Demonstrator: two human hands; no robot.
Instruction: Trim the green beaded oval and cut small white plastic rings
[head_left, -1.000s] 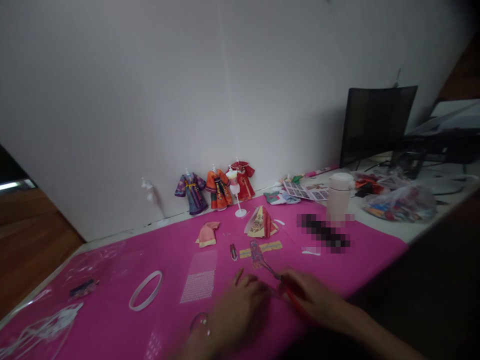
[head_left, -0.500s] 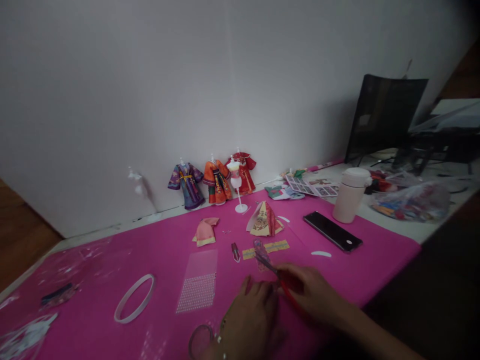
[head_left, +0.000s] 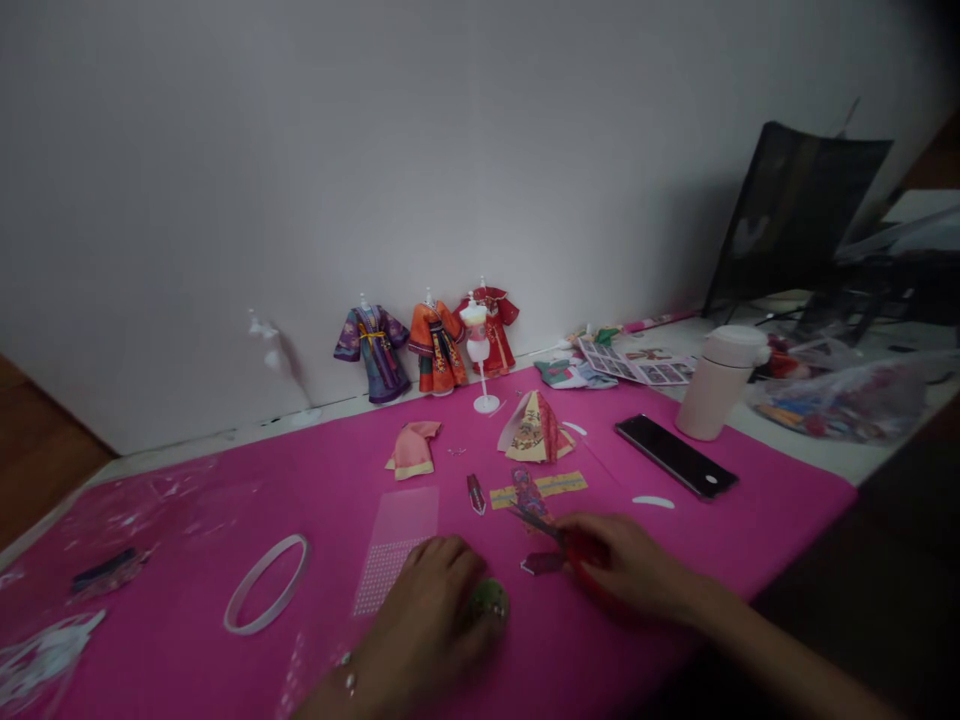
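Note:
My right hand [head_left: 626,570] is closed around the red handles of a pair of scissors [head_left: 540,522]. Their blades point away to the left, over a purple-red patterned fabric piece [head_left: 527,488] that crosses a yellow strip [head_left: 562,484]. Below the blades lies a small dark red piece with a pale edge [head_left: 541,563]. My left hand [head_left: 431,610] is curled low beside the sheet of small pearl-like dots [head_left: 375,580]. Between its thumb and fingers shows a small green round object [head_left: 490,598], blurred, its kind unclear.
A white ring [head_left: 266,585] lies at left. Doll robes [head_left: 373,350] and a white mannequin [head_left: 478,345] stand along the wall. Doll garments, a pink one [head_left: 414,450] and a cream-red one [head_left: 536,430], lie mid-table. At right are a phone [head_left: 675,455] and a bottle [head_left: 721,385].
My left hand has moved left, away from the scissors, and the green object now shows in it. The small dark red piece is uncovered. My right hand keeps the scissors in nearly the same place.

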